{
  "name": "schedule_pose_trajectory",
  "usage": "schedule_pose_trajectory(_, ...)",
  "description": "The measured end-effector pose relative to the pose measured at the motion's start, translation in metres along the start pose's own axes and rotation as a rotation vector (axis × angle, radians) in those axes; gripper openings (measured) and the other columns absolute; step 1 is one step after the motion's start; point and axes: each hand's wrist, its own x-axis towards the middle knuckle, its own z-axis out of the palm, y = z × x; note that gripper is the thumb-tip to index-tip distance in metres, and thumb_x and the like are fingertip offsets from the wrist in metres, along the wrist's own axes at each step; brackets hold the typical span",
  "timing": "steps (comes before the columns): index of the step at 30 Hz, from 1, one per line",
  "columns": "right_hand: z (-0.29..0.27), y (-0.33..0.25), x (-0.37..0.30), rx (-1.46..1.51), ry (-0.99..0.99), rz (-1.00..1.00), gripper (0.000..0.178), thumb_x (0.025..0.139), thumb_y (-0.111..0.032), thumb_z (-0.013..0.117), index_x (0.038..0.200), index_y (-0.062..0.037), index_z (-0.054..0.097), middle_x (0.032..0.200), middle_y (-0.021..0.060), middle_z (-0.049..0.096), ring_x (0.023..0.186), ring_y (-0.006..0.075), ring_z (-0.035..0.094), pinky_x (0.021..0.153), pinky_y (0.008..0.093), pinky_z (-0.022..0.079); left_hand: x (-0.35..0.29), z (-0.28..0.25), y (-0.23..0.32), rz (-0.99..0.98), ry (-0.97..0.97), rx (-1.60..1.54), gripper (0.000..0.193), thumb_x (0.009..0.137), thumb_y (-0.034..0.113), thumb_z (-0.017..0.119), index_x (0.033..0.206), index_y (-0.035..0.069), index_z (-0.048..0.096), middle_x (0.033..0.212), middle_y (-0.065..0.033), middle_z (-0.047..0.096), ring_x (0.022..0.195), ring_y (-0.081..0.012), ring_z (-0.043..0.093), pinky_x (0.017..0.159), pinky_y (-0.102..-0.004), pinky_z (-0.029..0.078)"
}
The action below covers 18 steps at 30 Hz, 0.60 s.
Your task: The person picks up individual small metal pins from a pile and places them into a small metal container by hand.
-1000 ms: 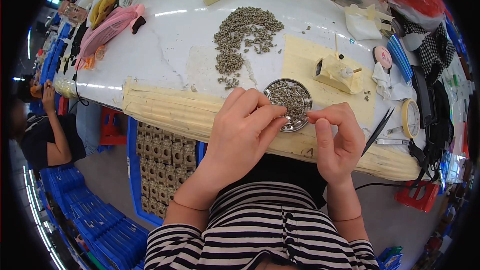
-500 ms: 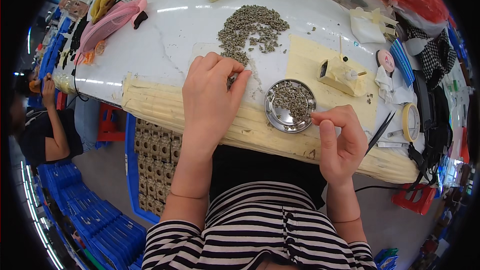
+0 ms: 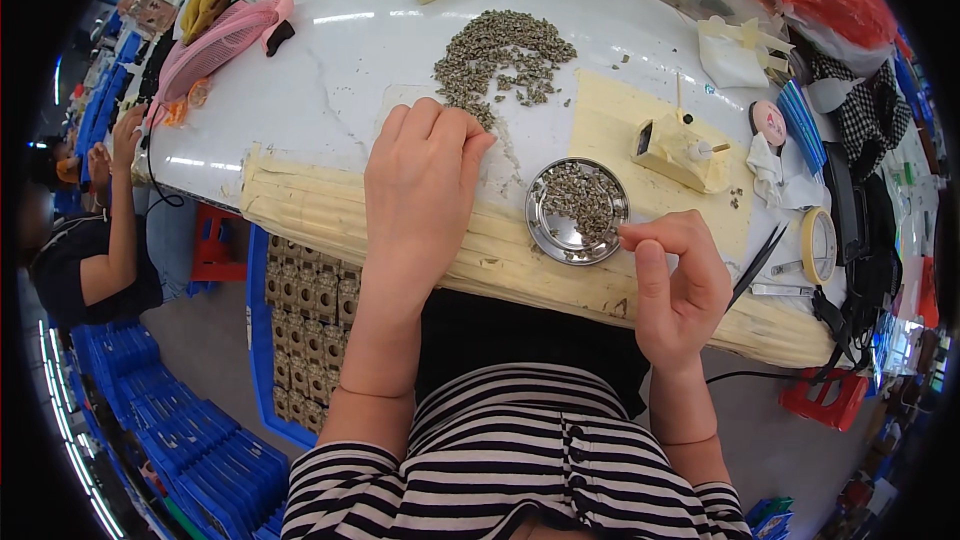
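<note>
Metal parts [image 3: 500,45] partly hidden; cannot tell what left grip [image 3: 420,180] or right grip [image 3: 688,285] holds.

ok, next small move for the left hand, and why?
Probably bring the left hand to the metal dish: that hand is at the near end of the pile of small parts, fingertips hidden, while the dish holds similar parts and the right hand is by its rim.

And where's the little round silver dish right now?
In the head view, the silver dish sits right of centre at the white table's near edge, between the left hand and the right hand, closer to the right.
</note>
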Motion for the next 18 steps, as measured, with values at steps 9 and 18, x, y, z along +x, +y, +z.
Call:
schedule_pose_trajectory(9, -0.002, -0.004, 0.004, 0.063, -0.075, 0.042, 0.005, 0.088, -0.001, 0.069, 0.092, -0.0002, 0.072, 0.083, 0.0088, 0.07, 0.074, 0.0216, 0.059, 0.069, 0.0306, 0.046, -0.011, -0.009, 0.041, 0.082, -0.11, -0.768, 0.012, 0.089, 0.013, 0.076, 0.089, 0.003, 0.069, 0.083, -0.0037, 0.063, 0.074, -0.0139, 0.054, 0.064, -0.0259, 0.044)
schedule_pose_trajectory(18, -0.008, 0.002, 0.001, 0.229, -0.175, 0.099, 0.004, 0.087, -0.001, 0.071, 0.09, 0.0006, 0.069, 0.084, 0.0084, 0.068, 0.074, 0.0207, 0.058, 0.069, 0.0304, 0.046, -0.023, 0.014, 0.056, 0.006, -0.132, -1.048, 0.011, 0.089, 0.012, 0.077, 0.093, 0.003, 0.072, 0.086, -0.0045, 0.061, 0.075, -0.0111, 0.053, 0.065, -0.0227, 0.044)
